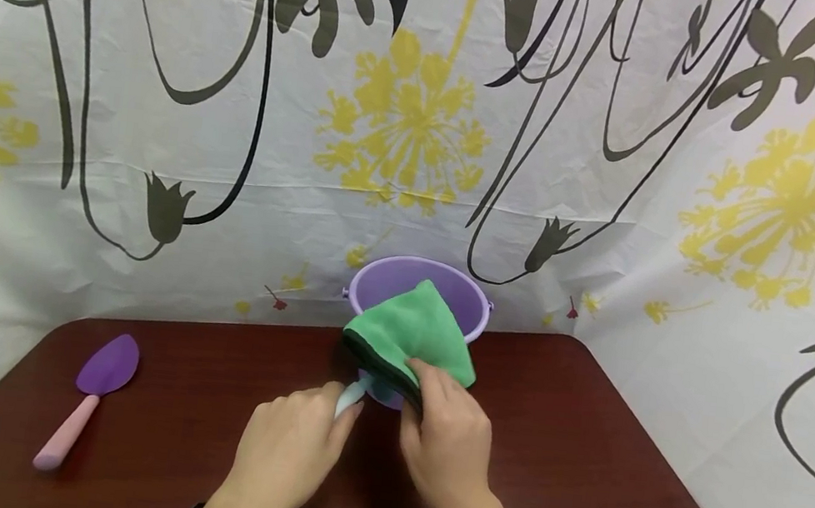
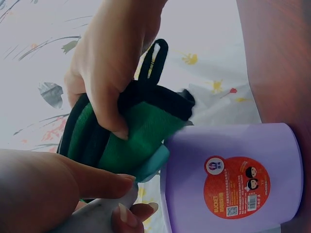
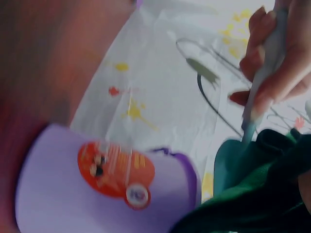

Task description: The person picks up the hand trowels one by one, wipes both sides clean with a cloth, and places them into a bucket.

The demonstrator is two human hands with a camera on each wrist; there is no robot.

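Observation:
My left hand (image 1: 283, 449) grips the pale blue handle of a small shovel (image 1: 352, 397), its thumb along the handle. The shovel's teal blade (image 3: 227, 158) shows in the right wrist view, partly covered by a green cloth (image 1: 414, 326) with black edging. My right hand (image 1: 451, 431) holds that folded cloth against the blade, thumb on one side and fingers on the other. A black hanging loop (image 2: 154, 63) sticks out of the cloth in the left wrist view. Both hands are in front of a purple bucket (image 2: 187, 155), and the cloth hides part of it in the head view.
At the left of the dark red-brown table (image 1: 213, 366) lies a second shovel (image 1: 109, 367) with a purple blade and pink handle. The bucket stands near the table's back edge. A white sheet (image 1: 277, 139) printed with flowers hangs behind and to the right.

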